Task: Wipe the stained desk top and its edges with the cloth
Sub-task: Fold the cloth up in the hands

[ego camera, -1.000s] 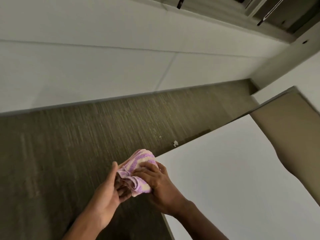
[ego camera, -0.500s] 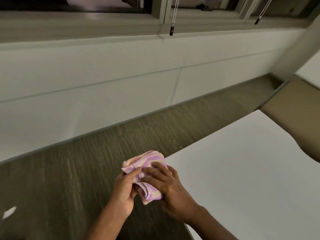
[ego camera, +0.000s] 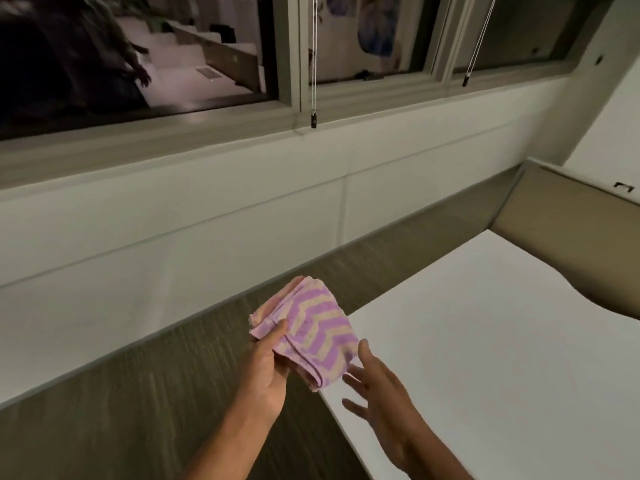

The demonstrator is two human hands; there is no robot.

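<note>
A folded cloth (ego camera: 313,332) with pink, purple and cream zigzag stripes is held in the air just off the desk's left corner. My left hand (ego camera: 268,368) grips it from below, thumb on its left edge. My right hand (ego camera: 379,388) hovers over the desk corner to the right of the cloth, fingers spread, holding nothing; its fingertips are close to the cloth's lower end. The white desk top (ego camera: 502,341) fills the lower right, and its left edge (ego camera: 341,427) runs down toward me.
Grey-brown carpet (ego camera: 138,393) lies left of the desk. A white wall panel (ego camera: 173,237) runs below a window sill (ego camera: 207,133), with blind cords (ego camera: 313,116) hanging. A tan partition (ego camera: 571,237) borders the desk's far right side.
My right hand has let go of the cloth and opened beside it. The cloth now lies flatter in my left hand. The view has tilted up to show the window.
</note>
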